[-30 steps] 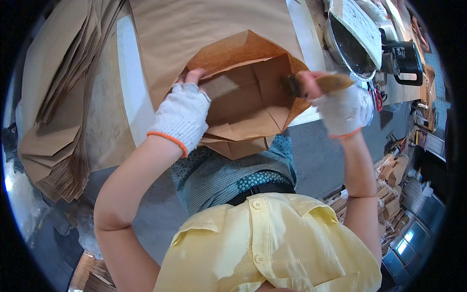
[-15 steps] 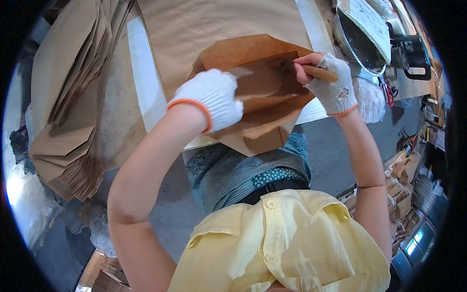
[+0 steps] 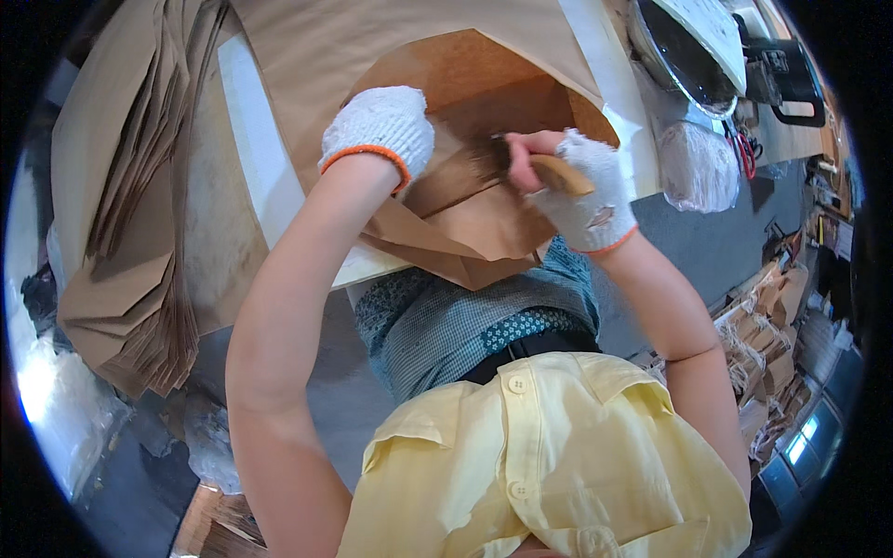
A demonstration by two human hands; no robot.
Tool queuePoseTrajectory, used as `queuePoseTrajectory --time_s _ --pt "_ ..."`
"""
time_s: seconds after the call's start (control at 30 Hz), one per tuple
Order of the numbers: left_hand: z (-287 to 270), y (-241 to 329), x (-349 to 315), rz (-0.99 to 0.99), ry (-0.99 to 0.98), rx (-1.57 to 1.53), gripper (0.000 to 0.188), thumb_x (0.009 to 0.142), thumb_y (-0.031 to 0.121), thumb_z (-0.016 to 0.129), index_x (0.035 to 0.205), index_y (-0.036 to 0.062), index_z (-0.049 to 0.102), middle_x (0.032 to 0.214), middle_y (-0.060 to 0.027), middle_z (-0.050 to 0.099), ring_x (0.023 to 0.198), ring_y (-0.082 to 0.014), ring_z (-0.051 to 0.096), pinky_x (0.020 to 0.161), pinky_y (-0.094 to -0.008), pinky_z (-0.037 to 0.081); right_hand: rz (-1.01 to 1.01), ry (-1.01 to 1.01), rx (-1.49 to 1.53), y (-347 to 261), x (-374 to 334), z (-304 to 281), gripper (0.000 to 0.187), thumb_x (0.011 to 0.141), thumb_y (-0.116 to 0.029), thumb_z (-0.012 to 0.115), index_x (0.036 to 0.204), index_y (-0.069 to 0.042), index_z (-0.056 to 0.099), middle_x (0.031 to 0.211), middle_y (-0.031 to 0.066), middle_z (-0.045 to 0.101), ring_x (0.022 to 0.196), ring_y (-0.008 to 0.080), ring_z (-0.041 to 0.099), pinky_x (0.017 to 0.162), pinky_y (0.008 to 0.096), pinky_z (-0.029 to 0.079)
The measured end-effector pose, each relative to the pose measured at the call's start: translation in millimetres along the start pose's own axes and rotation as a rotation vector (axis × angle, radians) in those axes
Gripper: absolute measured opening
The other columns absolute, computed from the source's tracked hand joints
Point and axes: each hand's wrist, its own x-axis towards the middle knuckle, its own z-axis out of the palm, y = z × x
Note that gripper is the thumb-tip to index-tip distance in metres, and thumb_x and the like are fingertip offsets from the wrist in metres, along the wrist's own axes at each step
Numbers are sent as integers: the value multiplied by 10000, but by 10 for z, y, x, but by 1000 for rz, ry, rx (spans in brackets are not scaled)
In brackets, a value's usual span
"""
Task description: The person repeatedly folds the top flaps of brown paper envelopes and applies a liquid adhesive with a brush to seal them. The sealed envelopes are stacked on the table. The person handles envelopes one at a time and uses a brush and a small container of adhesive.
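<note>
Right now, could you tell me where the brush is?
The brush is right of centre in the head view, held in the right hand, bristles on the brown paper bag beside the left hand.

Gloved hands: left point(image 3: 379, 126) flat; right point(image 3: 581, 181) clenched

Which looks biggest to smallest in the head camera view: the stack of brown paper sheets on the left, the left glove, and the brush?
1. Stack of brown paper sheets, by far the largest.
2. Left glove.
3. Brush, smallest, though the right hand hides part of it.
</note>
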Motion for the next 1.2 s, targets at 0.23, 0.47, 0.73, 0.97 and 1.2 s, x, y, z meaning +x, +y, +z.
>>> queuePoseTrajectory --time_s 0.23,0.47,0.73,0.97,1.2 --pt "-20 -61 80 2 -23 58 310 881 207 520 1038 -7 680 1104 -222 673 1040 -392 637 947 -451 500 199 97 -10 157 -135 -413 70 867 -170 672 816 -129 699 762 4 677 670 168 645 600 311 495" --pt "-71 104 44 -51 31 132 251 908 170 538 1086 47 666 1184 -186 655 1089 -359 635 926 -453 521 205 595 1565 1065 583 -198 278 961 -279 617 1090 -43 687 779 53 636 725 168 621 917 396 538" --pt "109 -50 -404 259 880 -243 388 933 216 583 1287 57 594 1263 -132 640 1182 -312 607 987 -399 489 176 426 1254 679 910 558 340 957 -286 604 1152 -23 694 1223 129 658 1015 198 621 876 311 511" --pt "926 -25 -514 14 660 -181 998 882 587 581 1538 -40 166 1597 -261 180 1491 -402 165 1202 -527 124 200 279 1008 556 958 667 378 959 -339 593 1126 -26 723 1180 90 687 845 119 617 762 263 487" --pt "927 217 -323 66 782 -385 898 934 431 575 1540 -50 120 1602 -266 151 1496 -395 147 1210 -497 124 76 342 888 541 845 791 414 991 -343 563 1237 -20 643 1138 52 659 927 170 613 834 281 486"
